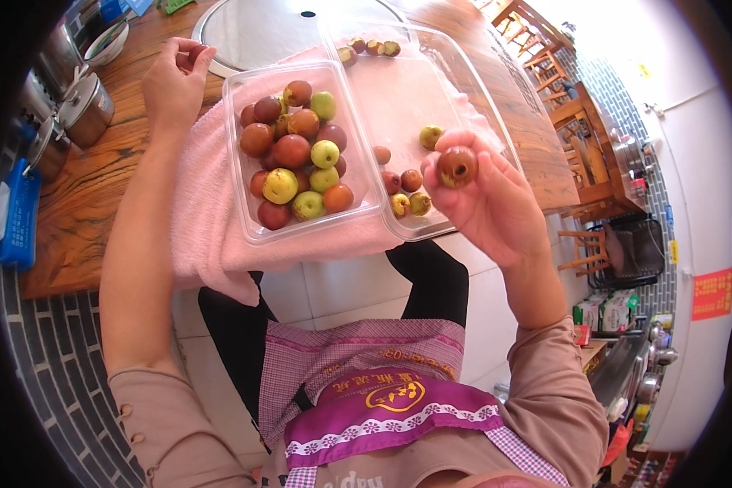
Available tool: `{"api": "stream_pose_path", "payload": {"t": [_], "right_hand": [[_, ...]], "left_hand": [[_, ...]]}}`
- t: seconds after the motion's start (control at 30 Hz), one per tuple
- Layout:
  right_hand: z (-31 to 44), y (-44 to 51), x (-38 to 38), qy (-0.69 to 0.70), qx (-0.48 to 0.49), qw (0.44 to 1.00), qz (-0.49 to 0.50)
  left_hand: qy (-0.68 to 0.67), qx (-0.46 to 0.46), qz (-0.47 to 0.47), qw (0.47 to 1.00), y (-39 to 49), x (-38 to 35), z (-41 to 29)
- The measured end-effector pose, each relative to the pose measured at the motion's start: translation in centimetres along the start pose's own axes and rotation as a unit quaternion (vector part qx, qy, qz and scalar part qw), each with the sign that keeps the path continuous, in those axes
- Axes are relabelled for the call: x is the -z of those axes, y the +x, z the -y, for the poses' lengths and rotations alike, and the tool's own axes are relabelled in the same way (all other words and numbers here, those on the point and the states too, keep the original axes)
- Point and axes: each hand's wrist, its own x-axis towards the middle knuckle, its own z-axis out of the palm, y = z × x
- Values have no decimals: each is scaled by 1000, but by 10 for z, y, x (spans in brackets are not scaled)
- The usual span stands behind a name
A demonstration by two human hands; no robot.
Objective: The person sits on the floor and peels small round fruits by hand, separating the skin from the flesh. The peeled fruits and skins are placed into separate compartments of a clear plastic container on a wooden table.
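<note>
My right hand (488, 201) holds up a reddish-brown jujube (457, 166) with a dark hole in its end, above the near right part of a clear plastic tray (494, 110). In that tray lie several whole jujubes (411, 180) and, at the far end, several with pale cut or bitten patches (375, 47). Left of it, a clear plastic container (239, 183) holds a heap of red, brown and green jujubes (292, 151). My left hand (186, 61) is raised over the table by the round metal plate, fingertips pinched together; a small dark bit shows at them, not clear what.
Both containers stand on a pink towel (201, 213) on a wooden table (140, 36). Beyond is a round metal plate (262, 30). At the left are lidded metal pots (85, 110), a bowl (107, 44) and a blue packet (19, 213). Wooden stools (585, 250) stand at the right.
</note>
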Motion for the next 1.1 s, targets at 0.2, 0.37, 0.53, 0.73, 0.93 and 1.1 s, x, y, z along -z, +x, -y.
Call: {"api": "stream_pose_path", "payload": {"t": [0.2, 0.37, 0.53, 0.73, 0.93, 1.1], "right_hand": [[1, -6, -58, 2, 109, 938, 330], [12, -4, -95, -15, 224, 883, 413], [12, -5, -95, 7, 344, 824, 451], [11, -38, -103, 32, 437, 839, 322], [30, -42, -102, -10, 473, 811, 344], [23, -53, -120, 82, 443, 852, 267]], "left_hand": [[-25, -23, -7, 999, 1, 0, 0], [-43, -11, -16, 999, 1, 0, 0], [-77, -33, -12, 996, 1, -2, 2], [-59, -24, -7, 998, 0, 0, -3], [-36, -9, 2, 999, -1, 3, -7], [-45, -25, -8, 999, -1, 3, -7]]}}
